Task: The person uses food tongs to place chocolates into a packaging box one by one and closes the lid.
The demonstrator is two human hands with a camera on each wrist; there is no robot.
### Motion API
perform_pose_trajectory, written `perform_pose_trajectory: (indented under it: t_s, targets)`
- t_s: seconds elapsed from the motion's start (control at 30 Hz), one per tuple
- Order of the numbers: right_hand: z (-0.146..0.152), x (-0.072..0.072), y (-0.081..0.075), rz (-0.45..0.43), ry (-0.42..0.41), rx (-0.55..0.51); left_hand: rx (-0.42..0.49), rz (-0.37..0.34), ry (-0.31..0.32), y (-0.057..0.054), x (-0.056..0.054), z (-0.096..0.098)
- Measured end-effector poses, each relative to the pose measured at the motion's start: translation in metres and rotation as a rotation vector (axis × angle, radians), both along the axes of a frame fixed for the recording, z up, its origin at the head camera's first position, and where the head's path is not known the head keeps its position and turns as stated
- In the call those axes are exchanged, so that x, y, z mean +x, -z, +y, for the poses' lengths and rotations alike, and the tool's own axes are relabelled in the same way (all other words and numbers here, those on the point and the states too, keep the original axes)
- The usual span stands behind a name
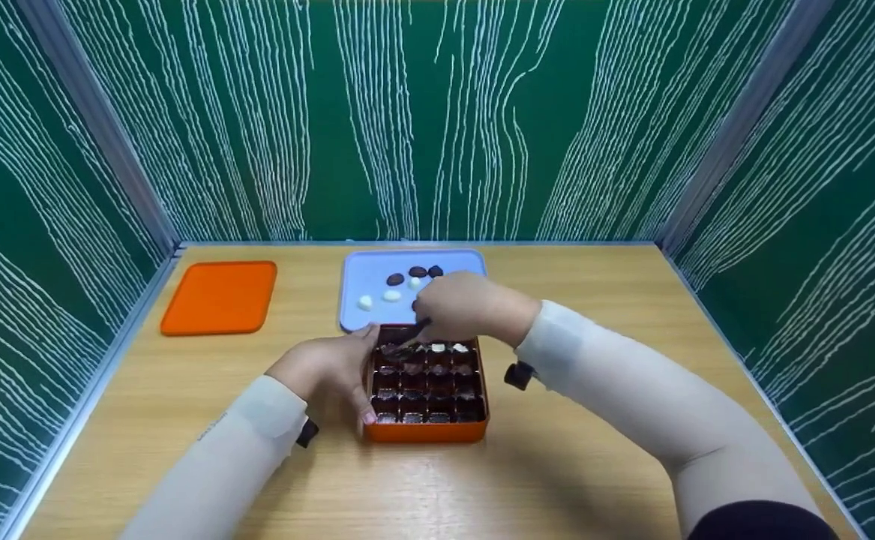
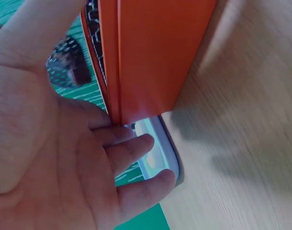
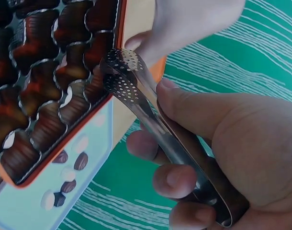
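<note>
An orange box (image 1: pixel 426 433) with a dark brown divided insert (image 1: pixel 426 395) stands at the middle of the table. My left hand (image 1: pixel 330 367) rests along its left side, thumb at the near corner and fingers by the far one, fairly straight in the left wrist view. My right hand (image 1: pixel 456 306) grips metal tongs (image 3: pixel 170 143) with perforated tips. Those tips are over the insert's far-left compartments, close together; I cannot tell whether they hold a chocolate. White chocolates (image 1: pixel 438 348) show in the far row of the insert.
A pale blue tray (image 1: pixel 355 277) behind the box bears several dark chocolates (image 1: pixel 395 279) and white chocolates (image 1: pixel 391 296); my right hand hides part of it. An orange lid (image 1: pixel 220 298) lies at the back left. Green walls with white lines (image 1: pixel 437 150) enclose the table.
</note>
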State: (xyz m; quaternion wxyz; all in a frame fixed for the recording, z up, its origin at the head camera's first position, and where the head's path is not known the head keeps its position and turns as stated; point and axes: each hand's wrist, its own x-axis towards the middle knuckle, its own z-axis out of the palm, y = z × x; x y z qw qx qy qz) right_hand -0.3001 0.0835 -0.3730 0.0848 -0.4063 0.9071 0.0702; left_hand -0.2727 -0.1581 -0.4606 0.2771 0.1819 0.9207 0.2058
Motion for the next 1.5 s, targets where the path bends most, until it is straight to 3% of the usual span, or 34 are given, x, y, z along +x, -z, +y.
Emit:
perform_pose_trajectory:
  t_s: [0.27, 0.57, 0.9, 1.03, 1.23, 1.37, 1.5]
  targets:
    - [-0.029, 0.003, 0.002, 0.028, -0.007, 0.106, 0.041, 0.013, -0.015, 0.001, 0.002, -0.003]
    - [-0.051, 0.010, 0.000, 0.083, -0.004, 0.207, 0.035, 0.006, -0.058, -0.005, 0.006, 0.002]
    - [-0.067, 0.010, 0.009, 0.100, -0.010, 0.291, 0.099, 0.009, -0.029, 0.000, 0.001, 0.001]
    - [-0.068, 0.011, 0.010, 0.076, 0.006, 0.286, 0.101, 0.007, -0.037, 0.001, 0.002, 0.000]
    - [-0.063, 0.012, 0.001, 0.029, 0.036, 0.228, 0.126, 0.043, 0.009, 0.001, 0.002, 0.000]
    - [-0.050, 0.007, -0.011, -0.024, 0.079, 0.179, 0.089, 0.017, -0.033, 0.001, 0.003, 0.000]
    - [-0.027, -0.007, -0.021, -0.061, 0.128, 0.131, 0.062, -0.020, -0.084, 0.001, 0.004, 0.001]
